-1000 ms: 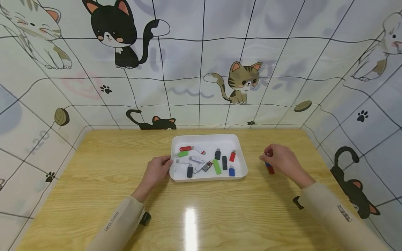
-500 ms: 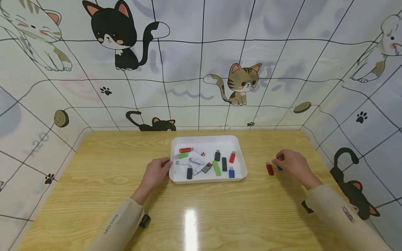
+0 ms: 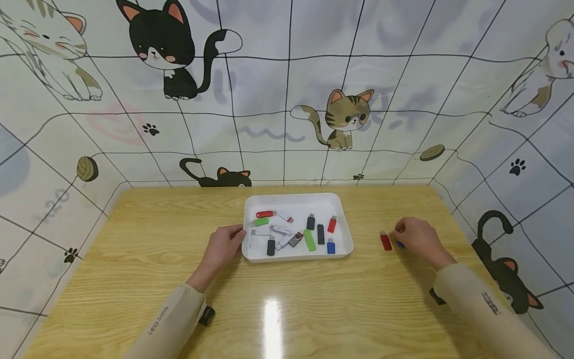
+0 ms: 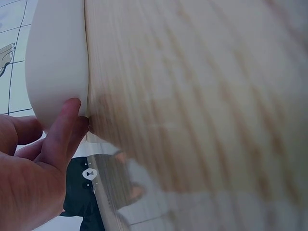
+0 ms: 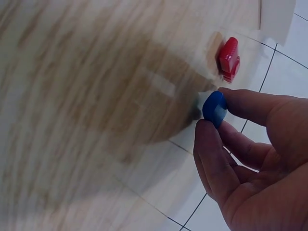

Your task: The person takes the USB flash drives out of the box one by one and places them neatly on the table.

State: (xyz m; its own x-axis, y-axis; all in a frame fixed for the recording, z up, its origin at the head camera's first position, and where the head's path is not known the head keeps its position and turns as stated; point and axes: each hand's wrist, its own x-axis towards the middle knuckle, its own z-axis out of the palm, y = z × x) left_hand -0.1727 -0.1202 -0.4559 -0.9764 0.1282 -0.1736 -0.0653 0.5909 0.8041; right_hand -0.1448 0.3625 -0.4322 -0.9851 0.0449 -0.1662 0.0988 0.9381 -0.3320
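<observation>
The right hand (image 3: 417,240) pinches a blue memory stick (image 5: 214,109) between its thumb and fingers, low at the right part of the wooden surface (image 3: 323,309). From these views I cannot tell if this stick touches the wood. Just beside it, on its left, a red memory stick (image 3: 385,241) lies flat, with its metal plug pointing to the wall (image 3: 269,129).

The left hand (image 3: 222,244) grips the left edge of a white tray (image 3: 298,258), with its fingers against the outer side. The tray is in the middle of the surface, well apart from the right hand. Inside it lie many other memory sticks: at the right side a small red one (image 3: 332,224) and, nearer to the person, a second blue one (image 3: 331,247); between them and the middle, a long green one (image 3: 309,239) and a dark one (image 3: 320,233). The white ones (image 3: 281,229) lie more to the left.

Both arms wear beige sleeves (image 3: 172,314). The wall carries drawings of cats.
</observation>
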